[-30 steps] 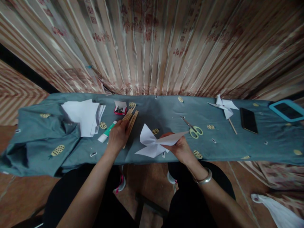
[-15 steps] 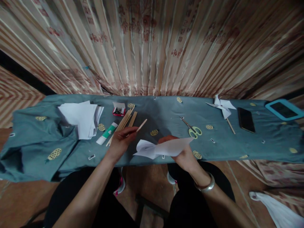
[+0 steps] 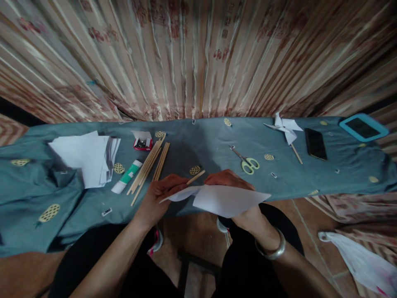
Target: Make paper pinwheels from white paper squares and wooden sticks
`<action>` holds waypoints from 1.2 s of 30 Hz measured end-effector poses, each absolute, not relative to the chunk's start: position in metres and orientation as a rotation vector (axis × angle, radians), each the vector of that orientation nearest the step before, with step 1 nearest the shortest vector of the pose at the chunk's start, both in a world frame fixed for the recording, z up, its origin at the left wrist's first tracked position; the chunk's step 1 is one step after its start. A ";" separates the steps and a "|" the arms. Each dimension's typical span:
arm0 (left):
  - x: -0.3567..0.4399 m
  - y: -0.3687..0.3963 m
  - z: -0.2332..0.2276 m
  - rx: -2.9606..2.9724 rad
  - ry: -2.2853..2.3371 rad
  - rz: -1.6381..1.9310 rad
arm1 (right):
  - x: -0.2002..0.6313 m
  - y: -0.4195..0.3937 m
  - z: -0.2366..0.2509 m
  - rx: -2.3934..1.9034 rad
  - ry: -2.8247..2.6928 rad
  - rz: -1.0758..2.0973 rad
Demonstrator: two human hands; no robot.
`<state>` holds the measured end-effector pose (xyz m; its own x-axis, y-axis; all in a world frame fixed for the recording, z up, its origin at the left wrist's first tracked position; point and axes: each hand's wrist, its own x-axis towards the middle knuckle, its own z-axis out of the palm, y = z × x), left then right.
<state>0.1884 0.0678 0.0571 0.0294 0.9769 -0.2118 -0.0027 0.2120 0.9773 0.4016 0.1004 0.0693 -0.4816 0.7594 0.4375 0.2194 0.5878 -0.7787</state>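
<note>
Fingers of left hand (image 3: pixel 161 192) pinch a thin wooden stick (image 3: pixel 196 177), light, stiff, snappable; right hand (image 3: pixel 228 180) grips the folded paper pinwheel (image 3: pixel 223 199), flimsy, best held at centre. Spare sticks (image 3: pixel 149 165) lie at ten o'clock, scissors (image 3: pixel 246 161) at one.

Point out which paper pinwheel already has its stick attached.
The finished pinwheel at the table's far right, beside the black phone; the paper in the hands has none attached.
</note>
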 end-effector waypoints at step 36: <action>0.200 0.067 0.075 1.202 1.405 1.081 | 0.398 0.101 0.069 -0.796 -1.956 0.782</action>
<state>0.1999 0.0673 0.0748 -0.0554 0.9918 -0.1155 0.1419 0.1224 0.9823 0.3983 0.1014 0.0690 -0.4263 0.7700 0.4747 0.2304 0.5999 -0.7662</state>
